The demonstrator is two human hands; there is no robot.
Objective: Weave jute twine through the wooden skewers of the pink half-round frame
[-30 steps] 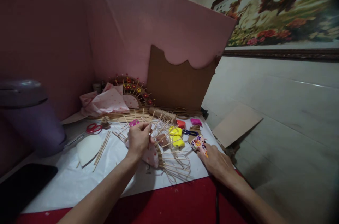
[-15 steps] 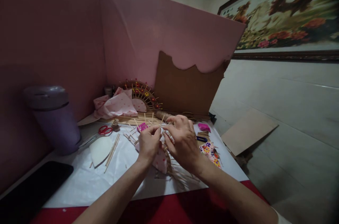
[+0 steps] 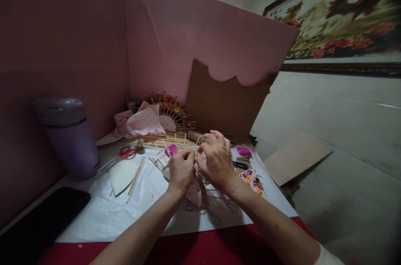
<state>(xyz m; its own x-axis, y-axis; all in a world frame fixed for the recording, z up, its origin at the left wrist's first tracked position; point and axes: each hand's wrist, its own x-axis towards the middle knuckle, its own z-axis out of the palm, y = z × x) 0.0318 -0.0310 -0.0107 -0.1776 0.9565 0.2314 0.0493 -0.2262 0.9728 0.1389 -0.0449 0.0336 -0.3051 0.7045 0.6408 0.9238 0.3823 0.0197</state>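
In the head view, the right hand (image 3: 216,160) has left the multicoloured floral cloth scrap (image 3: 250,178) at right and joined the left hand (image 3: 180,175). They are close together over the fan-shaped piece of pink dotted cloth and pale wooden sticks (image 3: 194,194), lower centre; whether the fingertips grip anything I cannot tell. Steadying with the left while the right works gently would probably keep the sticks evenly spread. Counted: two glossy magenta packets (image 3: 244,151), one pair of red-handled metal scissors (image 3: 128,152), one lidded purple tumbler (image 3: 72,143).
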